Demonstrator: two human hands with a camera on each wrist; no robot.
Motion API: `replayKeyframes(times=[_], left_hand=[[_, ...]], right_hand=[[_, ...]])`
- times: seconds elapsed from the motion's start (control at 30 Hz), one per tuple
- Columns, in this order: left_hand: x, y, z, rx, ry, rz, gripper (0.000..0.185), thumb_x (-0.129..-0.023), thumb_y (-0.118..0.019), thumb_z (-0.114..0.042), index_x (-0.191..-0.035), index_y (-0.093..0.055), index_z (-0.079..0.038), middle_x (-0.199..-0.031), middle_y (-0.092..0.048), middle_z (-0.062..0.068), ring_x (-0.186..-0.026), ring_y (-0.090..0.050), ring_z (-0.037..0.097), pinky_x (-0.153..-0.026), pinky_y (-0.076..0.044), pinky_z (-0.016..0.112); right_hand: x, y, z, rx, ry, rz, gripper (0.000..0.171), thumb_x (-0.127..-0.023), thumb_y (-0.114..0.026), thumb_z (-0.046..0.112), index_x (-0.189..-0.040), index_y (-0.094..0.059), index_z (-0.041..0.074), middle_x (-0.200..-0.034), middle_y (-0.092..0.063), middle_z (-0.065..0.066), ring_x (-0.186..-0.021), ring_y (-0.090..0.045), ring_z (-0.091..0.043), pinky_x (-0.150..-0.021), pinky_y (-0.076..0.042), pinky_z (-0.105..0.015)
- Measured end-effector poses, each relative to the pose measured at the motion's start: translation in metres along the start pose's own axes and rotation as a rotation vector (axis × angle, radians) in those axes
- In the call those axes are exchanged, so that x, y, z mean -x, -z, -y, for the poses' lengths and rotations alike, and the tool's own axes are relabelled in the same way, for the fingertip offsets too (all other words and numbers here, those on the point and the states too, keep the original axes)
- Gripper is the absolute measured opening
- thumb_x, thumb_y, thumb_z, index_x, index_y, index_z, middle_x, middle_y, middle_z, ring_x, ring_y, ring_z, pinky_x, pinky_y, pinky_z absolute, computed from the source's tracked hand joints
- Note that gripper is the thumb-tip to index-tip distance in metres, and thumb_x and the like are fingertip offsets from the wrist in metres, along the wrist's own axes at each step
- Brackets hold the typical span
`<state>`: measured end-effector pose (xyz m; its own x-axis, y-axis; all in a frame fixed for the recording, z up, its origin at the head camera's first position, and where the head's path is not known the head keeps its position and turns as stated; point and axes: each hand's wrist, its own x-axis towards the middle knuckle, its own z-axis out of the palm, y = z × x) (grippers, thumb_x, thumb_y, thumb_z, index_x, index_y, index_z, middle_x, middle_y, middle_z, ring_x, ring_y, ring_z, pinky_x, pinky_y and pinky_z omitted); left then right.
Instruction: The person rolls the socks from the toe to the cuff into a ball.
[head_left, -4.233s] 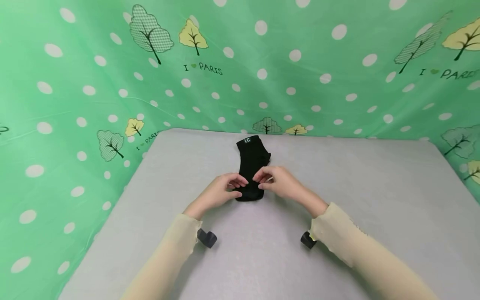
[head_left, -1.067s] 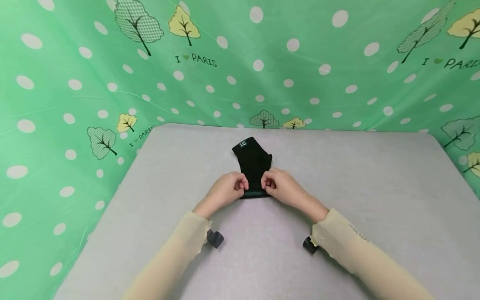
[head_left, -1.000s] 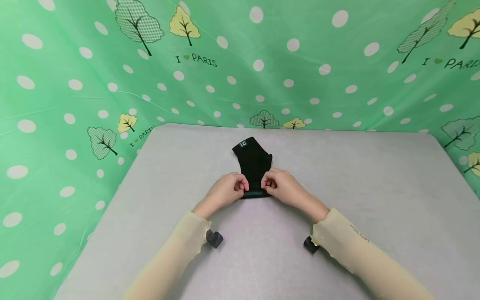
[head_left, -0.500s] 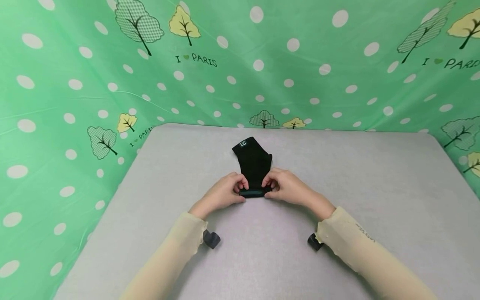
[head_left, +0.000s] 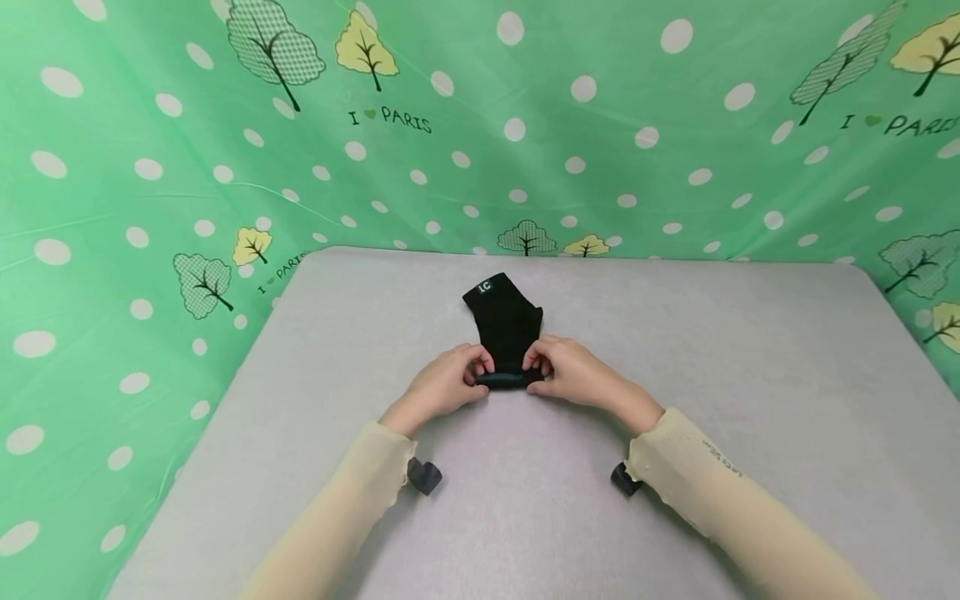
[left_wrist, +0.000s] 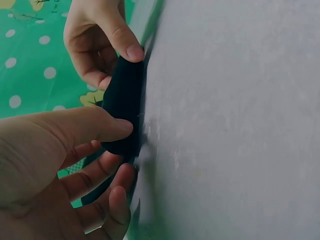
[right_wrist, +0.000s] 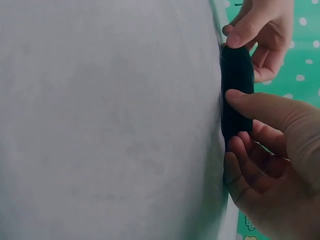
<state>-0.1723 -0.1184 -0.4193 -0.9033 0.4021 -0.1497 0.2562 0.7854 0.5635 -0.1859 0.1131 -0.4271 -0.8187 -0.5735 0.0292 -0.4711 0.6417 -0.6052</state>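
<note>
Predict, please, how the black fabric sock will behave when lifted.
The black fabric sock is probably floppy, since its unrolled part lies flat on the grey table. It seems light, being cloth. Its rolled near end, between the fingers, may uncurl if released.

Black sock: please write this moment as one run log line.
black sock: near end rolled, LC-marked end flat | left hand: holds roll's left end | right hand: holds roll's right end
</note>
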Motion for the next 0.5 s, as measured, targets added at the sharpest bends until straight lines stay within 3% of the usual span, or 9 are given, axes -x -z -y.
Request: replayKeyframes(times=[0.5], left_hand=[[0.0007, 0.0029, 0.0058, 0.088, 0.026, -0.078, 0.016, -0.088, -0.074, -0.015, -0.103, -0.072, -0.016, -0.097, -0.065, 0.001, -0.074, -0.058, 0.010, -0.068, -0.047, 0.024]], right_hand=[[0.0043, 0.0037, 0.0019, -0.019, 0.034, -0.057, 0.008, -0.085, -0.076, 0.011, -0.091, -0.071, 0.010, -0.084, -0.065, -0.001, -0.075, -0.057, -0.008, -0.070, -0.050, -0.023]])
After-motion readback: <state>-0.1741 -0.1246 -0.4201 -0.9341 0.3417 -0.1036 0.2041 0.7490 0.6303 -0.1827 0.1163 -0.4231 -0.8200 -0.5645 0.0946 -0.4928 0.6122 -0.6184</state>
